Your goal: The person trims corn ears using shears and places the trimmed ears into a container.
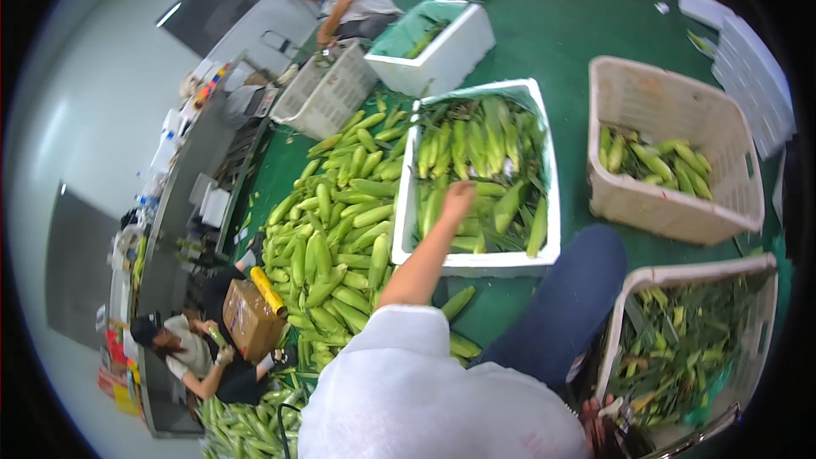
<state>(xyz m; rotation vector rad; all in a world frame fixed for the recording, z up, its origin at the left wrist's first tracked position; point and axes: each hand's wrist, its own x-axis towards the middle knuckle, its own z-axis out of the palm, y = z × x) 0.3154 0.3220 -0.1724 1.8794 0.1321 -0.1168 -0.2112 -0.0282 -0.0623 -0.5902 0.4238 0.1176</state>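
Observation:
A white foam box (pixel 477 261) with a green liner stands in front of me, filled with ears of corn in green husks (pixel 475 140). One hand (pixel 458 199), which looks like my left, reaches into the box and touches or hovers over the corn; its fingers are partly hidden. My right hand (pixel 596 421) is low at the right, beside a plastic crate of husk leaves (pixel 688 350); it is dark and blurred, and what it holds cannot be told. A large pile of husked-on corn (pixel 344 217) lies on the floor left of the box.
A beige crate (pixel 669 213) holding some corn stands at the right. Farther off are another foam box (pixel 446 64) and a crate (pixel 331 92) beside a crouching person (pixel 357 3). Another person (pixel 197 357) sits at lower left near a cardboard box (pixel 252 319).

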